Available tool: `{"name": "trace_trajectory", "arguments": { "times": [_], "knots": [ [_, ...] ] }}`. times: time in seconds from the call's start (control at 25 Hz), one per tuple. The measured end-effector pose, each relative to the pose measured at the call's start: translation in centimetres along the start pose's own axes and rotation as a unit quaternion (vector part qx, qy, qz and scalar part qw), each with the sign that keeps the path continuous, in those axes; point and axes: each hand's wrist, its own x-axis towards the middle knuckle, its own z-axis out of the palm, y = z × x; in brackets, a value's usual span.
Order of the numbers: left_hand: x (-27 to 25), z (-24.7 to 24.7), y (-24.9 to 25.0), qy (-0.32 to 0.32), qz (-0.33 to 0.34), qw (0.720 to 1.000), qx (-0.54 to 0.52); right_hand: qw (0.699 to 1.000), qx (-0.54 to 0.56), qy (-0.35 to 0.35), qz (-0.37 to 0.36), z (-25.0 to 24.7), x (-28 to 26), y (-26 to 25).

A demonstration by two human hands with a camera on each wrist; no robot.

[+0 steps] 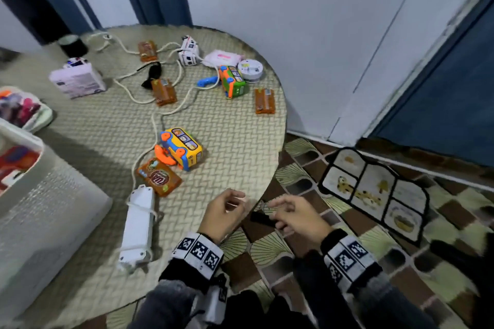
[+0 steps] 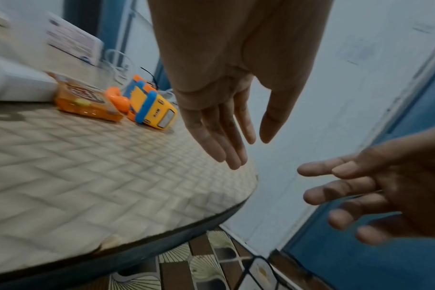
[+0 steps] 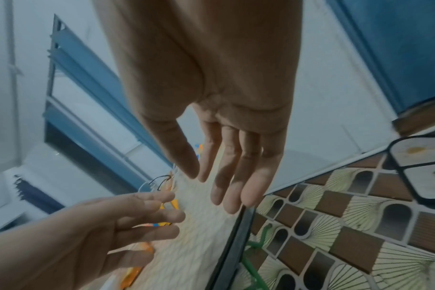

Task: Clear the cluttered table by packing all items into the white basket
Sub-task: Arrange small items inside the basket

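The white basket (image 1: 18, 157) stands at the table's 9 o'clock edge, only its near corner in view; inside it show red and orange things, too blurred to name. Just behind it, toward 10 o'clock, a soft pale pouch (image 1: 40, 117) lies open with pink and dark items in it.

On the round woven table (image 1: 227, 141) the rest lies loose. At the centre a yellow toy bus (image 1: 183, 148) touches an orange toy phone (image 1: 164, 155); an orange packet (image 1: 159, 176) lies just beside them toward 7 o'clock. A white power strip (image 1: 137, 224) lies at 6 o'clock, its cord (image 1: 155, 125) snaking up across the middle past two more orange packets. A fourth packet (image 1: 264, 101) lies at 3 o'clock. Toward 1 o'clock sit a green and orange toy bus (image 1: 232, 81), a blue handle (image 1: 207, 81), a white round device (image 1: 250, 69), a pink wipes pack (image 1: 223, 57) and a white toy van (image 1: 188, 52). At 11 o'clock stand a pale box (image 1: 77, 80) and a dark cup (image 1: 72, 45).

The left hand (image 1: 223, 215) hovers over the table's 5 o'clock rim, fingers relaxed and loosely spread, holding nothing. The right hand (image 1: 296, 218) hangs just off the rim over the patterned floor (image 1: 347, 243), near the left but apart, fingers likewise slack and empty. A panelled picture mat (image 1: 374, 192) lies on the floor beyond it
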Motion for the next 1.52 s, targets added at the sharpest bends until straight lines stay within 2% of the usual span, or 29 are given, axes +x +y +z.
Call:
{"name": "trace_trajectory", "arguments": {
  "times": [0.16, 0.32, 0.6, 0.68, 0.8, 0.92, 1.08, 1.2, 1.4, 1.52],
  "knots": [
    [0.1, -1.3, -0.6, 0.125, -0.019, 0.992, -0.027, 0.997, -0.025, -0.067, -0.033, -0.1, 2.6, -2.8],
    [1.5, -4.3, -1.0, 0.259, -0.047, 0.962, -0.065, 0.989, -0.025, -0.126, -0.073, 1.5, 6.6, -6.4],
    [6.0, -10.3, -4.4, 0.403, -0.089, 0.910, -0.022, 0.974, -0.068, -0.186, -0.113, 5.6, 13.4, -12.1],
    [6.7, -11.4, -5.8, 0.407, -0.139, 0.902, 0.043, 0.973, -0.063, -0.192, -0.115, 6.2, 14.6, -13.5],
    [7.4, -12.0, -6.7, 0.373, -0.222, 0.889, 0.144, 0.973, -0.058, -0.197, -0.107, 7.1, 16.1, -14.4],
    [8.3, -11.8, -7.0, 0.357, -0.273, 0.875, 0.178, 0.970, -0.066, -0.215, -0.090, 7.8, 17.2, -14.4],
    [9.3, -11.5, -6.9, 0.378, -0.326, 0.842, 0.205, 0.969, -0.072, -0.222, -0.076, 7.8, 18.9, -15.1],
    [9.7, -11.1, -6.5, 0.364, -0.362, 0.832, 0.209, 0.963, -0.088, -0.244, -0.073, 7.5, 20.8, -16.1],
    [11.1, -11.0, -6.3, 0.431, -0.362, 0.817, 0.126, 0.951, -0.097, -0.282, -0.079, 7.2, 22.9, -18.0],
    [11.2, -10.7, -6.5, 0.501, -0.277, 0.819, -0.030, 0.941, -0.122, -0.305, -0.084, 6.7, 24.1, -18.8]
  ]
}}
